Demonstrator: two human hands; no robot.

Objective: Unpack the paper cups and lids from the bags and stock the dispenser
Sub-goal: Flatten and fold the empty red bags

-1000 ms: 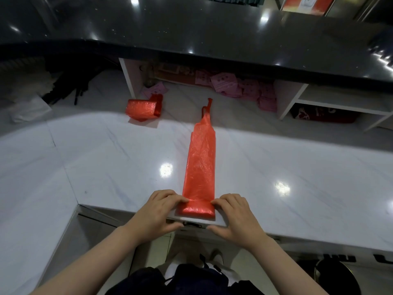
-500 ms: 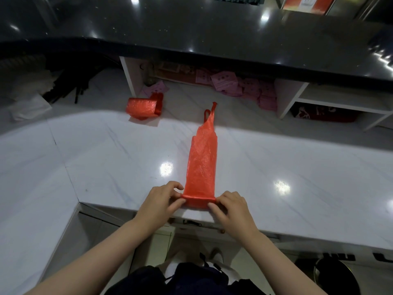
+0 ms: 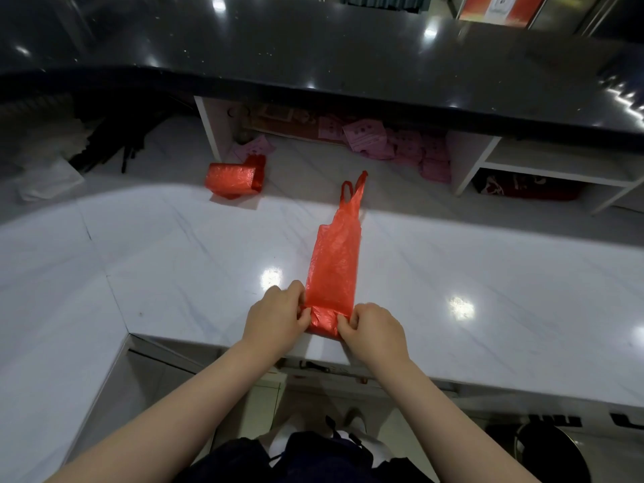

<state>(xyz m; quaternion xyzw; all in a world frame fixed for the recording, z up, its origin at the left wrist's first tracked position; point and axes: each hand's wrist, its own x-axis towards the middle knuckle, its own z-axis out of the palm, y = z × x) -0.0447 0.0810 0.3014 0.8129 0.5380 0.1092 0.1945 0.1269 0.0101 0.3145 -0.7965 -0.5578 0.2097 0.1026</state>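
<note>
On the white marble-patterned counter (image 3: 174, 273), a thin red plastic carrier bag (image 3: 334, 263) lay flattened into a long narrow strip. Its long axis ran away from the person, and its two loop handles pointed to the far side, toward the dark glossy upper counter (image 3: 348, 64). The film looked crinkled and slightly shiny. The near end of the bag was rolled into a short, tight cylinder that lay across the strip, near the front edge of the counter. The left hand (image 3: 275, 318) pinched the left end of this roll with curled fingers, and the right hand (image 3: 376, 329) pinched the right end in the same way, so the roll sat between both hands and the flat part stretched out beyond them. Further back and to the left, a second red plastic bag, already rolled up (image 3: 233, 176), rested on the counter, well apart from the first.
</note>
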